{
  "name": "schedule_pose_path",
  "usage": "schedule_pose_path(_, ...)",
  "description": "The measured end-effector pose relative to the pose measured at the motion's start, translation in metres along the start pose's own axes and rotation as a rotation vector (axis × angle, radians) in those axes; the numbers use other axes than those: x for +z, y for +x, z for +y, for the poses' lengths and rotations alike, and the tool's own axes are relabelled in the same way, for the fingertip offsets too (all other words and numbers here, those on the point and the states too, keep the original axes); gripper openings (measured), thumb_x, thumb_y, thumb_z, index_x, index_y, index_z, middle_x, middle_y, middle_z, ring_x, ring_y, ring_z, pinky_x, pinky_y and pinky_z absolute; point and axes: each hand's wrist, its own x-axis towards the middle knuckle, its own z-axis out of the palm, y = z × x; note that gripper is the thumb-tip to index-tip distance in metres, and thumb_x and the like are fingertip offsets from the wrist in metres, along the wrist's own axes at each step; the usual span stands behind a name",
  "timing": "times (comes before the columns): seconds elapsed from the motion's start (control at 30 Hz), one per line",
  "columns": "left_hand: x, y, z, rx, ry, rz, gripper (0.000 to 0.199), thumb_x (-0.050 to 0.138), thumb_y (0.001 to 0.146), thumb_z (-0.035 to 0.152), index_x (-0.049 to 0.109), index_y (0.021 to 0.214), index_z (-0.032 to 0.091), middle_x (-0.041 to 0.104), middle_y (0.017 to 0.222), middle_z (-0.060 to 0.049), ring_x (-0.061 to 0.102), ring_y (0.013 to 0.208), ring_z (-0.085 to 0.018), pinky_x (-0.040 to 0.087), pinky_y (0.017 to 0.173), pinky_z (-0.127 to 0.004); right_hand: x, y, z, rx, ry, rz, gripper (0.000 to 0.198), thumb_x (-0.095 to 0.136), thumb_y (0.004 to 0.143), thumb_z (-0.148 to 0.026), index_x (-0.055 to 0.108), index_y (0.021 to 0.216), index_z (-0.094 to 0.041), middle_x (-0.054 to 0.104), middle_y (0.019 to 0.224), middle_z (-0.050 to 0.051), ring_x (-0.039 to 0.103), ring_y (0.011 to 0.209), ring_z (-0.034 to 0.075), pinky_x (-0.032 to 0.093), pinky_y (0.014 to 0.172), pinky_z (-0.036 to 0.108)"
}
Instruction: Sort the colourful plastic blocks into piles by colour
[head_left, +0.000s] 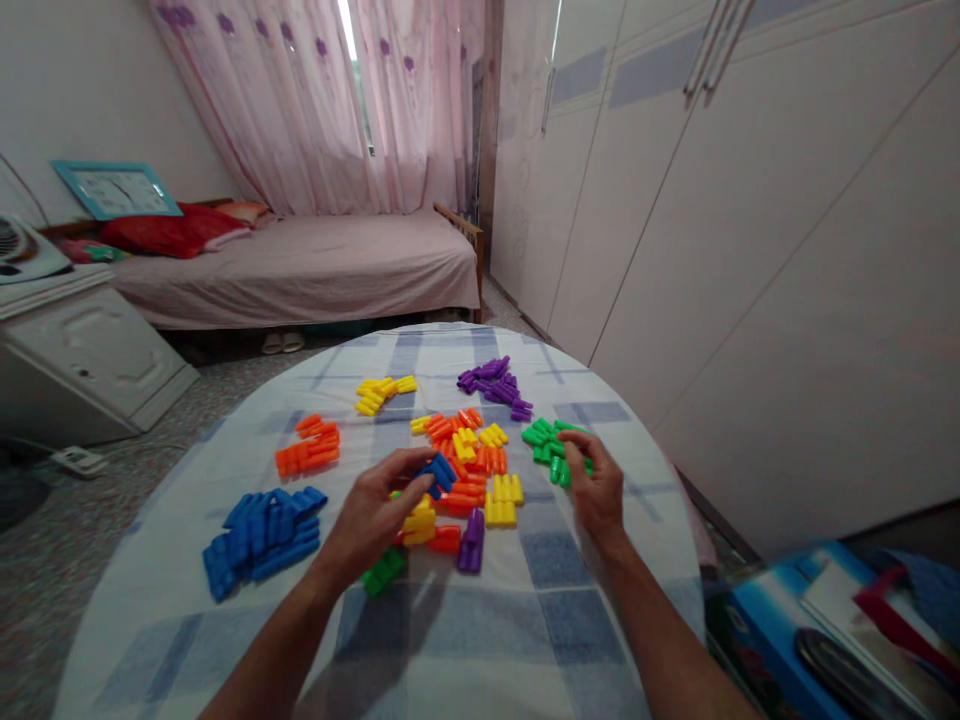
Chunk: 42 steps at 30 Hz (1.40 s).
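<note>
My left hand (379, 505) pinches a blue plastic piece (442, 472) made of short joined tubes, above the mixed pile's left side. Beneath and beside it lie orange pieces (469, 490), yellow pieces (504, 500), a purple piece (471, 542) and a green piece (385, 572). To the right, my right hand (598, 485) is at the edge of the green pile (546, 440). Its thumb and index finger curl together at a green piece there, partly hidden by the fingers.
On the round table's checked cloth (480, 650) lie a blue pile (262, 535), an orange group (307, 450), a yellow group (382, 392) and a purple pile (495, 385). Beyond stands a bed (337, 260); white wardrobes (720, 250) line the right. A blue box (795, 620) sits lower right.
</note>
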Motion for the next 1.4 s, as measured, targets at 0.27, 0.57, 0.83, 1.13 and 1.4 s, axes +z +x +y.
schedule_pose_path(0.27,-0.085,-0.061,-0.093,-0.046,0.531,0.321,0.034,0.051,0.075,0.049,0.069,0.093,0.026,0.068,0.096,-0.004,0.063,0.087,-0.024,0.051,0.079,-0.037,-0.032,0.029,0.059,0.128,-0.204,0.327,0.035,0.047,0.076,-0.032,0.065,0.100,-0.016,0.065,0.105,0.010,0.059,0.094,0.022,0.045,0.082,0.036)
schedule_pose_path(0.57,-0.073,-0.079,-0.094,0.149,0.818,0.505,0.029,0.046,0.082,0.040,0.067,0.090,0.022,0.062,0.103,-0.011,0.056,0.096,-0.029,0.043,0.089,-0.046,-0.025,0.026,0.070,0.261,-0.183,0.222,0.042,0.049,0.070,-0.035,0.066,0.103,-0.016,0.065,0.103,0.010,0.060,0.083,0.020,0.047,0.076,0.035)
schedule_pose_path(0.83,-0.063,-0.055,-0.067,0.167,0.670,0.284,0.032,0.048,0.081,0.045,0.066,0.096,0.023,0.065,0.103,-0.008,0.058,0.100,-0.025,0.044,0.091,-0.040,-0.025,0.026,0.072,0.213,-0.256,0.192,0.041,0.047,0.070,-0.035,0.066,0.102,-0.016,0.064,0.101,0.010,0.059,0.082,0.021,0.047,0.076,0.036)
schedule_pose_path(1.13,-0.013,-0.043,-0.060,0.000,0.693,0.029,0.035,0.054,0.079,0.043,0.060,0.108,0.024,0.064,0.099,-0.006,0.060,0.092,-0.024,0.047,0.078,-0.034,-0.023,0.024,0.074,0.197,-0.313,0.168,0.039,0.045,0.072,-0.034,0.067,0.100,-0.017,0.064,0.102,0.010,0.058,0.083,0.021,0.046,0.077,0.036)
schedule_pose_path(1.4,-0.018,-0.041,-0.060,-0.011,0.417,0.007,0.035,0.051,0.081,0.038,0.060,0.111,0.022,0.065,0.107,-0.006,0.062,0.095,-0.021,0.050,0.082,-0.033,-0.024,0.024,0.069,0.193,-0.325,0.146,0.039,0.044,0.072,-0.033,0.067,0.100,-0.017,0.064,0.102,0.010,0.058,0.083,0.021,0.045,0.078,0.036)
